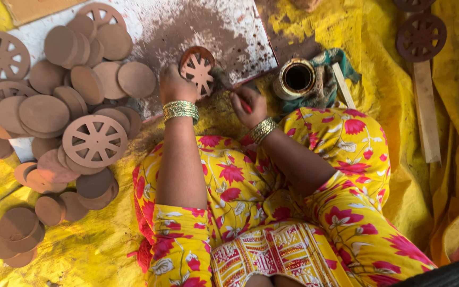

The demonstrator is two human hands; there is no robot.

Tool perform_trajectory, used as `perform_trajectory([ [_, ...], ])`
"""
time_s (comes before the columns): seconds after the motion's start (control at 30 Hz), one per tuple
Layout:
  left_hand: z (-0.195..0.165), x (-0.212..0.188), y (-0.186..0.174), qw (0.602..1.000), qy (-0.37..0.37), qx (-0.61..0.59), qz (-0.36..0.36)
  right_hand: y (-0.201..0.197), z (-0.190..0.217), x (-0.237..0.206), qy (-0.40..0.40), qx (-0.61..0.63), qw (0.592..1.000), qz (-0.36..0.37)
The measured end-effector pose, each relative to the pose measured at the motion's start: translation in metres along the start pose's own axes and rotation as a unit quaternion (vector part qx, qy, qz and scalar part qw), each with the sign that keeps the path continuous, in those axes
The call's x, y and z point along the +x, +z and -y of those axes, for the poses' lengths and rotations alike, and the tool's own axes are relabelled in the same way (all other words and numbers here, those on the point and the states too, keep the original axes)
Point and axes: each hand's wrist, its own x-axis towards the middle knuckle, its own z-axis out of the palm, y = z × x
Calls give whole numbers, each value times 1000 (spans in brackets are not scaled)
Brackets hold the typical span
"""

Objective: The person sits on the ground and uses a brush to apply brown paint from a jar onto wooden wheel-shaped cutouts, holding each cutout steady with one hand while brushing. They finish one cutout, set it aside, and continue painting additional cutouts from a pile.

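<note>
The left hand (175, 85) pinches a round spoked clay wheel (197, 69) upright at the near edge of the dusty white board (224, 26). The right hand (248, 103) grips what seems a thin brush (228, 85), fingers curled tight, its tip touching the wheel. A brass-rimmed paint pot (296, 78) stands just beside, on the yellow sheet (81, 250).

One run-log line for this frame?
left hand: steadies wheel | right hand: holds brush at wheel | tin: open, beside right hand | discs: piled left
</note>
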Motion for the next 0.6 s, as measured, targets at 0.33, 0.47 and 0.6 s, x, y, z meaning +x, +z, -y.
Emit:
perform_trajectory([
  [0.33,11,2,7,999,27,0,-29,3,-10,5,22,43,996,-79],
  [0.47,2,-2,2,999,12,0,-30,12,-26,25,58,109,990,-68],
  [0.6,-7,-5,-2,999,24,4,-49,2,-40,1,73,123,990,-21],
])
